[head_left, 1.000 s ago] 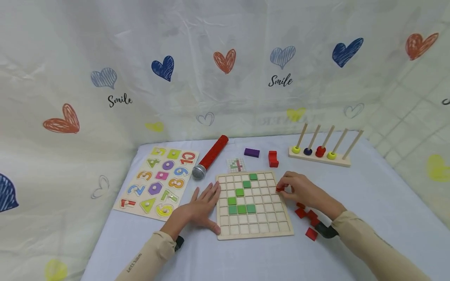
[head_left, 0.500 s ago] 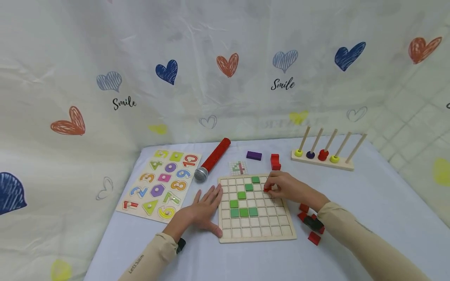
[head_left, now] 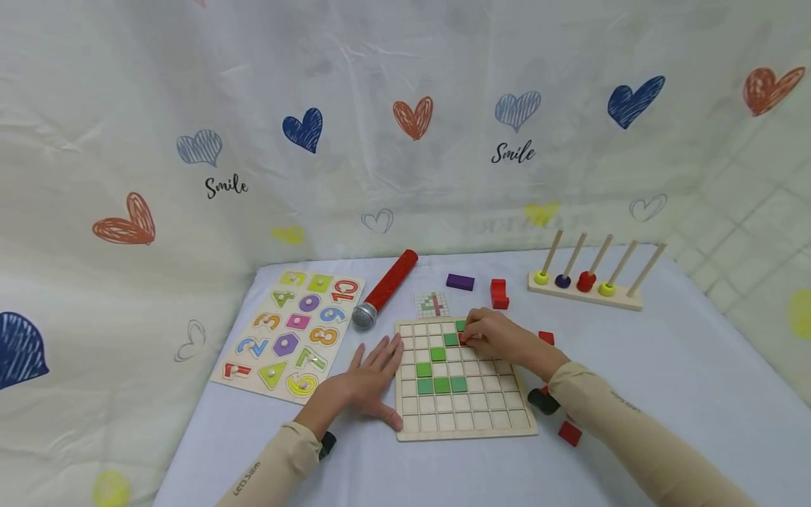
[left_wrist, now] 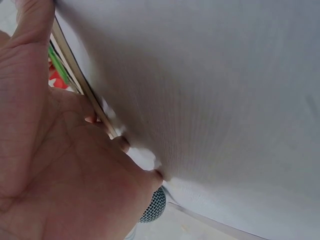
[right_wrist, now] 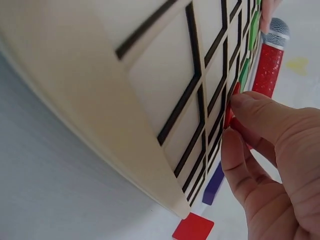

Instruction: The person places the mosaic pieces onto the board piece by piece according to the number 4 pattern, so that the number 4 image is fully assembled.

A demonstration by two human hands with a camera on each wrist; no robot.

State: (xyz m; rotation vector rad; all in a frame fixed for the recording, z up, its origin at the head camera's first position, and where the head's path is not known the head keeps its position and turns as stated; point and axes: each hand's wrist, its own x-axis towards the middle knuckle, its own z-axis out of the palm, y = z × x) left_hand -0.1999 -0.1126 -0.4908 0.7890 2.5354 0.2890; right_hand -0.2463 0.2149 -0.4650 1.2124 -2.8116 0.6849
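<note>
A wooden grid board (head_left: 469,436) lies on the white cloth with several green tiles (head_left: 441,385) in its cells. My left hand (head_left: 367,387) rests at the board's left edge, fingers spread and thumb near the lower corner. In the upper part of the board, my right hand (head_left: 500,341) pinches a red tile (head_left: 463,339) between thumb and fingers, just right of a green tile. The right wrist view shows this red tile (right_wrist: 231,107) tilted against the grid; my fingertips cover part of it. Loose red tiles (head_left: 569,433) lie right of the board, partly hidden by the right arm.
Behind the board are a pattern card (head_left: 433,305), a purple block (head_left: 460,282) and a red notched block (head_left: 499,294). A red microphone (head_left: 391,282) and a number puzzle (head_left: 288,338) lie left. A peg stand with rings (head_left: 586,291) is at the back right.
My right hand has moved left from the board's right edge to over its upper cells, carrying the red tile. The left hand has stayed at the left edge.
</note>
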